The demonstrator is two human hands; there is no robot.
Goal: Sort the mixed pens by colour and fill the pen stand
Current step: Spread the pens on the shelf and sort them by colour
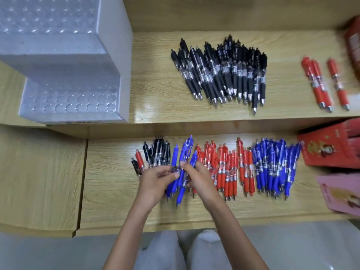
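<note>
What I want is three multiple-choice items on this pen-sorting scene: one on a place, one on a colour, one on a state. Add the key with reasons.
1. Where does the large black pen pile lie?
A. on the upper shelf
B. on the floor
C. in the person's lap

2. What colour are the pens held by the left hand and right hand?
A. red
B. blue
C. black

3. What state are the pen stand's visible holes in?
A. all filled
B. empty
C. half filled

Key:
1 A: the pile rests on the raised wooden level.
2 B: blue pens fan out of both hands.
3 B: no pen stands in any visible hole.
</note>
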